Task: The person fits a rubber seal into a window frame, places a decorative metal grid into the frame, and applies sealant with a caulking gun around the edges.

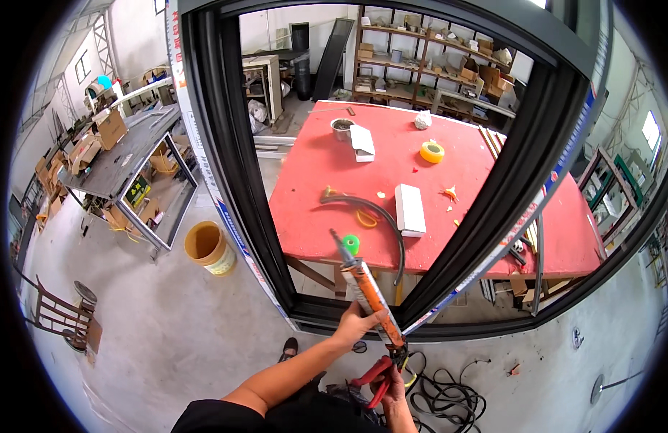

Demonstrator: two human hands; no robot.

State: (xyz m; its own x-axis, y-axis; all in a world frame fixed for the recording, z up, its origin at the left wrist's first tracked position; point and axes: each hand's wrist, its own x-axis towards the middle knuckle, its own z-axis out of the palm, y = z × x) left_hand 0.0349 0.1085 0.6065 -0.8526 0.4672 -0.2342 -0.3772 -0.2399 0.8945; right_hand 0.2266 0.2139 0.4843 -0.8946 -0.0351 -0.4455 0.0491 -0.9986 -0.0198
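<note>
A caulking gun with an orange and white cartridge is held slantwise in front of me, its grey nozzle pointing up and away. My left hand wraps round the lower part of the cartridge. Around the red handles at the rear end my right hand is closed. The nozzle tip shows in front of the opening of a large dark window frame, which stands upright before me. Printed protective film covers the frame's outer edges. Whether the nozzle touches anything, I cannot tell.
Beyond the frame, a red-topped table bears a white box, a yellow tape roll, a green roll and a curved black strip. A yellow bucket stands left. Black cable lies coiled on the floor near my right hand.
</note>
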